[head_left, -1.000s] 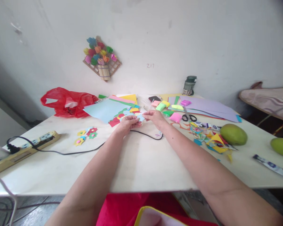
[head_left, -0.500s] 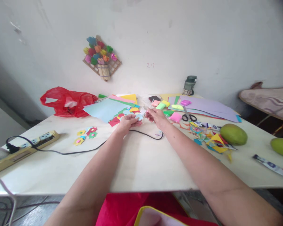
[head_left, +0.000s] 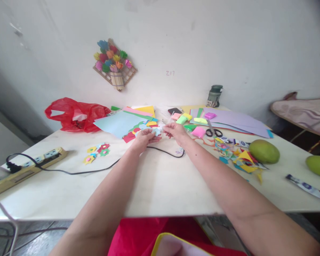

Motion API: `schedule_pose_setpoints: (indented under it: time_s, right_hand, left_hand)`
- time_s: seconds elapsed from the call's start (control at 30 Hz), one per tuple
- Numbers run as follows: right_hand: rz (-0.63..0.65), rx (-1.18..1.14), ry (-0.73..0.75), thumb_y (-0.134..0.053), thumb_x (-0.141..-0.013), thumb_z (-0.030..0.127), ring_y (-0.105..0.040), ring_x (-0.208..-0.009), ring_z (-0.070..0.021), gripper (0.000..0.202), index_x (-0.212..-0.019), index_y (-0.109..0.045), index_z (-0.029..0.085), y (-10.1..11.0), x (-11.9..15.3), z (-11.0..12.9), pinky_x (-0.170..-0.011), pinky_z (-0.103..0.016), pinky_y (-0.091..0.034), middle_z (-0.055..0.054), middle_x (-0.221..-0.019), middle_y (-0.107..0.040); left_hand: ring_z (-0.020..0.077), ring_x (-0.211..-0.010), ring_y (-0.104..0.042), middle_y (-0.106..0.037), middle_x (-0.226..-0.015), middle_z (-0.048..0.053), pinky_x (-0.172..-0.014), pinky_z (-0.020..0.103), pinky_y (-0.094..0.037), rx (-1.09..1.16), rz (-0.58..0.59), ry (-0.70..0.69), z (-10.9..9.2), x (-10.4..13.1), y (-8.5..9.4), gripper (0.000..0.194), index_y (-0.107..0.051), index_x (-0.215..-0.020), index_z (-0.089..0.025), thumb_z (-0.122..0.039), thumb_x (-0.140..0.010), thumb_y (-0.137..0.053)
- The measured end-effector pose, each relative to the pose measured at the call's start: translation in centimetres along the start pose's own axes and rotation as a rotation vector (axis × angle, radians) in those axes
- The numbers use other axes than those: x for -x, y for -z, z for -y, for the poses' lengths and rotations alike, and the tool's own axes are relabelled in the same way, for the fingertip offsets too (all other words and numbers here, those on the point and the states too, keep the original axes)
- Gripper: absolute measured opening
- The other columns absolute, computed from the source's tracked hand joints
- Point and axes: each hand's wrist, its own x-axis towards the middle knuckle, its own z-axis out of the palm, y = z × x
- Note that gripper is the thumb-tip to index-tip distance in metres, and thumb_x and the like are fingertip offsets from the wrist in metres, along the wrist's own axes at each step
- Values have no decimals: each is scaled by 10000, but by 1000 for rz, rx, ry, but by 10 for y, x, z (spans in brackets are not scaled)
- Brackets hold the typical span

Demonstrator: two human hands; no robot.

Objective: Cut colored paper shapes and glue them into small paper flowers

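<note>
My left hand (head_left: 144,138) is closed over the table, its fingertips gripping a small light blue paper cutout (head_left: 156,132). Close to its right, my right hand (head_left: 176,131) has thumb and fingers pinched together at the cutout's edge; whatever sits in that pinch is too small to make out. Red, yellow and green paper cutouts (head_left: 129,136) lie just behind my left hand. Farther left rest several finished-looking paper flowers (head_left: 89,159) with coloured centres. Packs of soft clay, among them a pink one (head_left: 198,132), lie beyond my right hand, near black-handled scissors (head_left: 214,132).
A black cable (head_left: 96,172) runs from the power strip (head_left: 42,161) across the table below my hands. Paper scraps (head_left: 242,160), green mangoes (head_left: 264,152) and a tube (head_left: 308,187) lie at right. A red plastic bag (head_left: 77,115), coloured sheets (head_left: 234,121) and a bottle (head_left: 214,96) stand behind.
My right hand's fingers have shifted slightly left, toward the cutout in my left hand. My left hand stays almost in place.
</note>
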Motion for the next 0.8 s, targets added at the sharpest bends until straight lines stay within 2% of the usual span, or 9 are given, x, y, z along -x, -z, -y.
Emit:
schedule_pose_setpoints:
  time_s: [0.07, 0.2, 0.3, 0.37, 0.47, 0.63, 0.73, 0.8]
  right_hand:
    - [-22, 16, 8, -724, -613, 268, -484, -426, -49, 204, -671, -584, 131, -1, 0, 1, -378, -160, -359, 8, -559, -611]
    - [-55, 16, 1, -627, -721, 367, -401, -337, -34, 249, -638, -561, 142, 1, 1, 2, -311, -157, -267, 35, -466, -541]
    - [-69, 38, 24, -608, -731, 421, -377, -319, -31, 313, -595, -530, 150, 2, 0, 1, -296, -154, -239, 40, -437, -511]
    - [-74, 72, 37, -650, -700, 381, -388, -329, -31, 292, -575, -526, 148, 3, -1, 0, -301, -152, -261, 37, -447, -522]
    - [-80, 114, 44, -693, -655, 241, -426, -358, -38, 176, -594, -560, 141, 3, -1, 0, -326, -151, -322, 33, -472, -551]
    - [-82, 71, 49, -626, -692, 102, -504, -419, -52, 35, -689, -610, 133, 3, -5, 0, -403, -158, -428, 24, -532, -597]
    - [-82, 45, 42, -634, -685, 81, -544, -455, -64, 78, -729, -603, 137, 2, -6, -1, -445, -170, -470, 23, -551, -611]
    - [-72, 62, 41, -639, -704, 130, -538, -442, -65, 55, -691, -586, 136, 2, -5, -2, -421, -168, -462, 15, -549, -610]
  left_hand:
    - [162, -690, -672, -653, -714, 48, -672, 268, -545, 2, -5, 1, 0, 0, 0, 142, -501, -756, -122, -121, -725, -639]
    - [164, -695, -672, -659, -749, 65, -673, 268, -547, -10, -12, 15, -1, 0, 0, 128, -531, -766, -106, -124, -717, -648]
    - [163, -690, -670, -662, -754, 68, -688, 283, -550, -25, -19, 32, -1, 1, -1, 117, -551, -778, -96, -118, -714, -647]
    - [162, -689, -669, -665, -749, 70, -709, 296, -550, -38, -15, 39, -1, 1, -1, 108, -562, -780, -93, -121, -716, -644]
    - [160, -693, -668, -668, -741, 73, -720, 291, -548, -47, 6, 41, -1, 2, 0, 93, -574, -780, -90, -125, -722, -638]
    - [167, -701, -670, -671, -760, 84, -671, 262, -548, -29, 29, 54, -2, 2, 0, 87, -581, -770, -85, -120, -714, -639]
    - [175, -720, -672, -674, -781, 95, -683, 267, -546, -25, 51, 58, -2, 2, 1, 105, -588, -777, -83, -130, -705, -650]
    - [176, -731, -672, -676, -796, 96, -699, 272, -544, -22, 61, 56, -2, 2, 1, 116, -590, -778, -83, -135, -699, -656]
